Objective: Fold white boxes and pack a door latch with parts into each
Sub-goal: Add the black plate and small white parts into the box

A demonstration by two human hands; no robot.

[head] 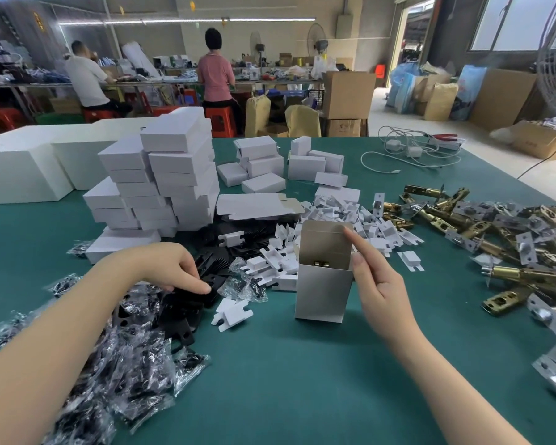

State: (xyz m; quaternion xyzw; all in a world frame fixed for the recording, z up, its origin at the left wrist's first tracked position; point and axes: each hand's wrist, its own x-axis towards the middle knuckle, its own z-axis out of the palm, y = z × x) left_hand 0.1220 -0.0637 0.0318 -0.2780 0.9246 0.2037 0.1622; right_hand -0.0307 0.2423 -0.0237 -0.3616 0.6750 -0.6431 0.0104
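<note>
— Across the green worktop (270, 364), what lies where?
— Stacked boxes (161, 184) at eleven o'clock, latches (495, 252) at three. My right hand (379, 284) steadies the upright open box (323, 284), forefinger straight; my left hand (177, 268) pinches a black plate (203, 292). Two people sit at benches beyond.

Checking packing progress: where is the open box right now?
In the head view, the open box stands upright on the green table at centre, steadied by the right hand, just right of the white inserts.
</note>
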